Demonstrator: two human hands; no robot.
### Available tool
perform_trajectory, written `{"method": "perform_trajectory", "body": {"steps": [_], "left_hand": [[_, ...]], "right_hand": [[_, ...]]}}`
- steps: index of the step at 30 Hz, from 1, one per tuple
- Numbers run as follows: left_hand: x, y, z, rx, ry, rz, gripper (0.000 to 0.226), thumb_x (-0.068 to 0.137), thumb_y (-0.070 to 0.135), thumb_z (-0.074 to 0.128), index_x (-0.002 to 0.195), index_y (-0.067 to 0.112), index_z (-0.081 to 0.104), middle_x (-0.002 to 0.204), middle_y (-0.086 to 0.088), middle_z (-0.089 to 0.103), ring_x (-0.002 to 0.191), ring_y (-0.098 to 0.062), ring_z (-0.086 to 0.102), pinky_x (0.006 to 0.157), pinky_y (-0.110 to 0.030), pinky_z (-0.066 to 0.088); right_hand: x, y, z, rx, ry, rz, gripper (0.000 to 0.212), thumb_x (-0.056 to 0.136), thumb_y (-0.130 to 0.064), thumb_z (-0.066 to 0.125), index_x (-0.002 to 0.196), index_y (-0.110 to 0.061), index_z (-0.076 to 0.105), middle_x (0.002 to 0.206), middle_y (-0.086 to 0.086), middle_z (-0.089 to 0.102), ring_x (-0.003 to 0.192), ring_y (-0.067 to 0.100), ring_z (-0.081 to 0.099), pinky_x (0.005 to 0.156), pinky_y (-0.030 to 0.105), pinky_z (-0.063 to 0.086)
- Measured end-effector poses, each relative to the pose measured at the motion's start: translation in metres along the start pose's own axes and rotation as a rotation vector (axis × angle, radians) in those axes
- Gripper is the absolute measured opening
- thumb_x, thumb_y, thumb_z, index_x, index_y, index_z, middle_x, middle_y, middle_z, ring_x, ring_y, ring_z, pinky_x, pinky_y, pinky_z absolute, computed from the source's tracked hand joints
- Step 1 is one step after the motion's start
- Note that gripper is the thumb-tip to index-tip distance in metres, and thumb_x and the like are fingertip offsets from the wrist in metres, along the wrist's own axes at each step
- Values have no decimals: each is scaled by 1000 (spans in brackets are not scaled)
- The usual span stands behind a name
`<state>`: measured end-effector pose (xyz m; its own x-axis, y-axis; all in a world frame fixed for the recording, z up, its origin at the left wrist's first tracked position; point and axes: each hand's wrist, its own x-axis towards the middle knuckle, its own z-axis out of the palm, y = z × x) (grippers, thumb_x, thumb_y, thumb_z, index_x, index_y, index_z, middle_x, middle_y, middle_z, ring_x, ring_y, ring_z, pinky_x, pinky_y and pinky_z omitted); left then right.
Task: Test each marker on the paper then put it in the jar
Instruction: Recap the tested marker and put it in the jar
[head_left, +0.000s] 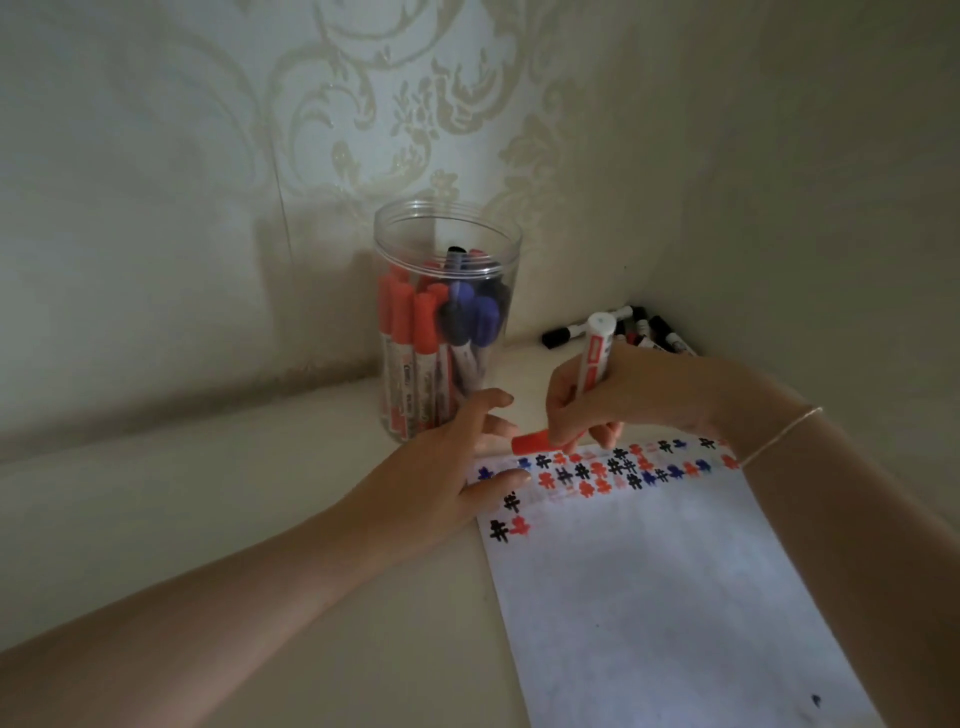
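My right hand (639, 400) grips a white marker with a red label (592, 358), held upright with its tip down at the top edge of the white paper (675, 597). A red cap (530, 442) lies at that edge, between my two hands. Rows of red, black and blue test marks (613, 470) run across the paper's top. My left hand (447, 467) rests flat on the table with its fingers spread and its thumb on the paper's top left corner. Just behind it stands a clear plastic jar (447, 322), holding several red, blue and black markers.
A pile of loose markers (639, 330) lies in the corner behind my right hand. Patterned wallpaper rises right behind the jar, and a plain wall closes the right side. The pale tabletop (208, 493) stretches to the left.
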<state>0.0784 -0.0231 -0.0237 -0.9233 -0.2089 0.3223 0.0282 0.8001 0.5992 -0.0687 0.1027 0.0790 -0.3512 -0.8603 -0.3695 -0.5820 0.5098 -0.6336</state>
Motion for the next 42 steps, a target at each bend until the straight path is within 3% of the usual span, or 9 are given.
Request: {"method": "perform_trajectory", "body": {"steps": [6, 9, 13, 22, 26, 30, 32, 36, 42], "left_hand": [[0, -6, 1, 15, 158, 137, 45, 90, 55, 39, 105, 19, 61, 84, 7, 70, 71, -5, 65, 61, -24, 52], [0, -5, 1, -16, 178, 137, 44, 90, 54, 39, 106, 19, 61, 78, 12, 67, 69, -5, 64, 59, -15, 50], [0, -5, 1, -23, 155, 137, 45, 90, 55, 39, 105, 19, 60, 76, 12, 64, 71, -5, 61, 61, -11, 46], [1, -7, 2, -74, 148, 152, 37, 90, 53, 42, 102, 21, 58, 75, 7, 65, 68, -9, 61, 62, -26, 48], [1, -8, 1, -72, 143, 170, 38, 91, 52, 42, 104, 20, 58, 71, 9, 61, 63, -5, 57, 56, -19, 44], [0, -7, 1, 19, 149, 234, 29, 96, 42, 40, 109, 21, 55, 67, 12, 55, 55, -3, 50, 51, -15, 38], [1, -8, 0, 6, 171, 221, 26, 97, 41, 38, 100, 21, 55, 65, 9, 56, 54, -10, 52, 50, -23, 41], [1, -10, 2, 39, 188, 225, 30, 97, 43, 35, 92, 21, 54, 64, 9, 54, 54, -10, 50, 50, -26, 41], [1, -13, 3, -28, 236, 167, 26, 96, 44, 34, 96, 24, 52, 72, 9, 57, 64, -10, 54, 57, -28, 44]], "right_hand": [[5, -6, 11, 185, 193, -115, 24, 89, -31, 61, 75, -12, 67, 73, 3, 72, 59, 18, 61, 58, 25, 48], [5, 2, 6, 703, 298, -167, 39, 94, -37, 49, 68, -10, 61, 74, 10, 67, 51, 19, 54, 50, 25, 43], [5, 11, 14, 978, 302, -219, 28, 92, -24, 53, 68, -10, 47, 60, 8, 50, 40, 16, 44, 41, 21, 37], [11, 15, 32, 941, 296, -247, 29, 93, -8, 54, 64, -7, 46, 57, 9, 50, 40, 16, 46, 39, 22, 39], [15, 13, 40, 803, 261, -237, 19, 84, -7, 66, 69, -5, 53, 56, 6, 55, 41, 13, 48, 41, 18, 42], [6, 8, 36, 864, 97, -152, 34, 77, -37, 66, 81, -3, 62, 72, 12, 63, 53, 17, 59, 51, 24, 50], [6, 8, 28, 965, 239, -66, 49, 82, -50, 57, 84, -2, 64, 73, 12, 63, 54, 20, 58, 52, 27, 49], [20, 9, 36, 748, 892, -30, 18, 95, -18, 54, 81, -8, 59, 57, 7, 50, 35, 12, 44, 36, 23, 38], [23, 7, 44, 395, 977, -44, 30, 93, -21, 57, 72, -2, 63, 47, -2, 44, 33, 3, 35, 35, 12, 28]]}}
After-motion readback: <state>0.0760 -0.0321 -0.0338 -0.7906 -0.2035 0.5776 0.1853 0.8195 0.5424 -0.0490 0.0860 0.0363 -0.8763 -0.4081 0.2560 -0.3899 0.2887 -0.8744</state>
